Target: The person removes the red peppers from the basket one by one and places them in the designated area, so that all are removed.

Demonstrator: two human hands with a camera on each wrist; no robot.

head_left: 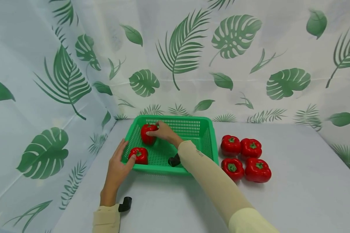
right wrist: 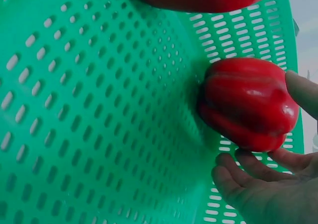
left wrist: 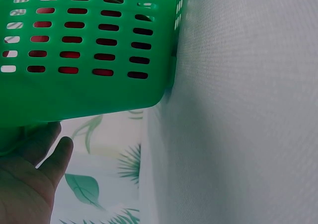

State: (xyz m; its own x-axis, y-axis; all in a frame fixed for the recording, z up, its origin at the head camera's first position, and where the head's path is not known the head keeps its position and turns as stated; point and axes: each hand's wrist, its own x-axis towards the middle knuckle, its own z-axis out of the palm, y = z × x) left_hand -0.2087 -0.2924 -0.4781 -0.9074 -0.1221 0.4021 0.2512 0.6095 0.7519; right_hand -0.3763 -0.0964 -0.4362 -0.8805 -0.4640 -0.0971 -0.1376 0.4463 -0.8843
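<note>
In the head view, a green plastic basket (head_left: 175,167) stands on the table. My left hand (head_left: 118,165) holds its front left corner, fingers along the outside of the left wall and thumb over the rim. Close by that thumb, inside, lies a red bell pepper (head_left: 140,156). My right hand (head_left: 164,132) reaches in over the front rim and grips a second bell pepper (head_left: 147,134) at the back left. The right wrist view shows this pepper (right wrist: 248,102) on its side between thumb and curled fingers, near the slotted wall. In the left wrist view, fingers (left wrist: 57,157) meet the rim from below.
Several more red bell peppers (head_left: 251,148) sit grouped on the white table (head_left: 297,161), just right of the basket. A leaf-printed cloth (head_left: 189,81) hangs behind the table and along its left side. Black wrist-camera mounts (head_left: 125,204) stick out from both sleeves.
</note>
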